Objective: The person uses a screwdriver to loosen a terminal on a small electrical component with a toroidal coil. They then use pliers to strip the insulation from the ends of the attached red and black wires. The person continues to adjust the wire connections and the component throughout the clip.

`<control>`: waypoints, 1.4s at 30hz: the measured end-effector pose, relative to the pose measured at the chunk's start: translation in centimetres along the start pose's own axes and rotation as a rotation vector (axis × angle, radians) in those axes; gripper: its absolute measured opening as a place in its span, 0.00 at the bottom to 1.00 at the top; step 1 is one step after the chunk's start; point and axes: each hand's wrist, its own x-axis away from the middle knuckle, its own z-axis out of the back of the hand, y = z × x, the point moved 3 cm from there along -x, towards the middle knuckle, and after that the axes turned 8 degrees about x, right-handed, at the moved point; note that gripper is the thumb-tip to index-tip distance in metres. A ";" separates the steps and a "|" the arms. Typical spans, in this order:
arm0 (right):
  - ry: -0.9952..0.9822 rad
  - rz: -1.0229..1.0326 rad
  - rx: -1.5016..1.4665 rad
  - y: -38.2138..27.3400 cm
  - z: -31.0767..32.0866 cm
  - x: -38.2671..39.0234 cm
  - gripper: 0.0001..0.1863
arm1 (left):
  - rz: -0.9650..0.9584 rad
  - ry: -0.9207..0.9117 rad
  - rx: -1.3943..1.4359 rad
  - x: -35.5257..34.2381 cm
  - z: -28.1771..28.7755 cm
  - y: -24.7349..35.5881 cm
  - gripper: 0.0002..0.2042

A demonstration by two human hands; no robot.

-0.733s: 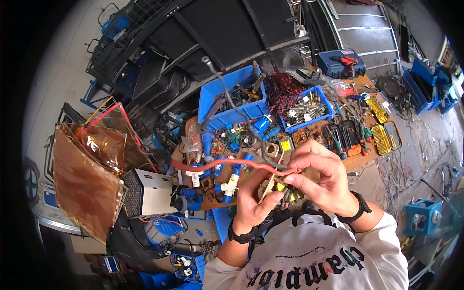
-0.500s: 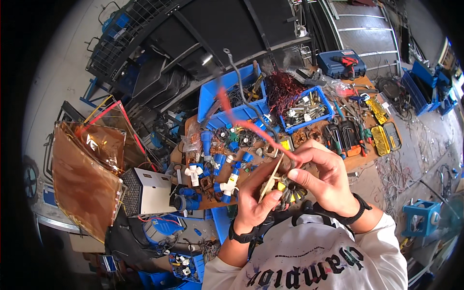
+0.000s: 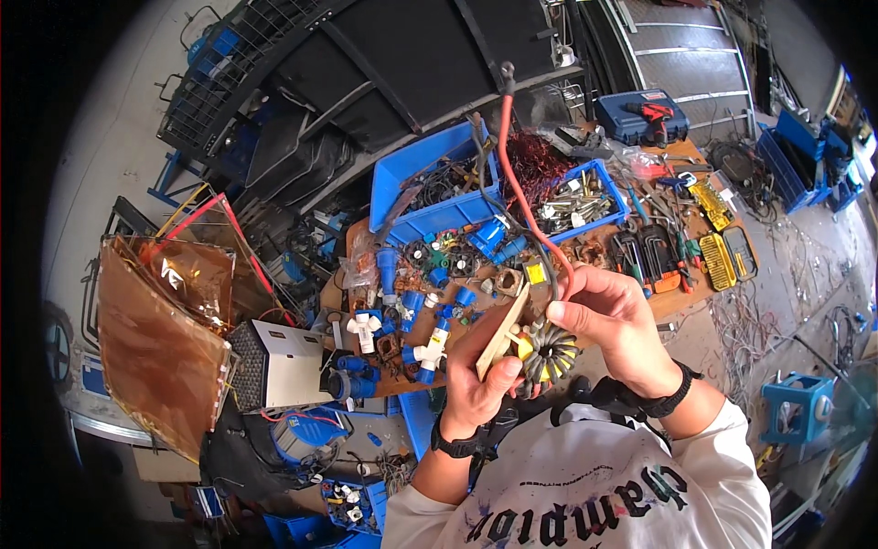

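The left hand (image 3: 480,380) grips a small tan circuit board (image 3: 503,331) edge-on, fingers curled under it, thumb on top. At its three o'clock the right hand (image 3: 617,325) pinches a red wire (image 3: 514,174) between thumb and fingertips, just above the board.

The board carries a round toroid coil (image 3: 549,352), wound in dark wire over a yellow core, hanging at the board's four o'clock and touching both hands. The red wire rises from the pinch toward twelve o'clock in a long curve and ends in a dark ring lug. A grey wire (image 3: 512,215) runs beside it.

Both hands hover over a cluttered wooden board (image 3: 366,274). At ten o'clock from the hands lie blue plugs (image 3: 402,293); at twelve a blue bin (image 3: 430,183) of cables; at one o'clock a smaller blue tray (image 3: 585,197) of metal parts.

The board's face is turned away, so its components are hidden. Where the wires join it is covered by the fingers.
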 end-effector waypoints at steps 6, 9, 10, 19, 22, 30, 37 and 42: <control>-0.001 -0.086 -0.123 0.4 0.0 -0.6 0.05 | 0.028 0.012 0.039 -0.1 0.4 -1.0 0.37; 0.003 -0.072 -0.112 0.5 0.1 -0.7 0.05 | 0.124 0.029 0.075 0.3 0.6 -1.2 0.38; 0.000 -0.069 -0.100 0.5 0.1 -0.8 0.05 | 0.128 0.029 0.070 0.2 0.6 -1.2 0.39; -0.088 0.033 0.074 0.0 0.3 -0.8 0.06 | 0.118 -0.008 0.031 0.2 0.7 -1.0 0.38; -0.119 0.011 0.083 -0.1 0.3 -0.9 0.07 | 0.124 0.000 0.053 0.4 0.6 -1.0 0.38; -0.157 -0.066 -0.029 -0.3 0.0 -1.2 0.07 | 0.152 0.007 0.157 0.8 1.2 -1.3 0.37; -0.118 -0.107 -0.085 0.7 -0.1 -1.6 0.07 | 0.188 0.036 0.255 0.7 1.5 -2.1 0.39; -0.082 -0.099 -0.109 0.7 -0.3 -1.4 0.06 | 0.169 0.035 0.252 0.7 1.4 -1.6 0.39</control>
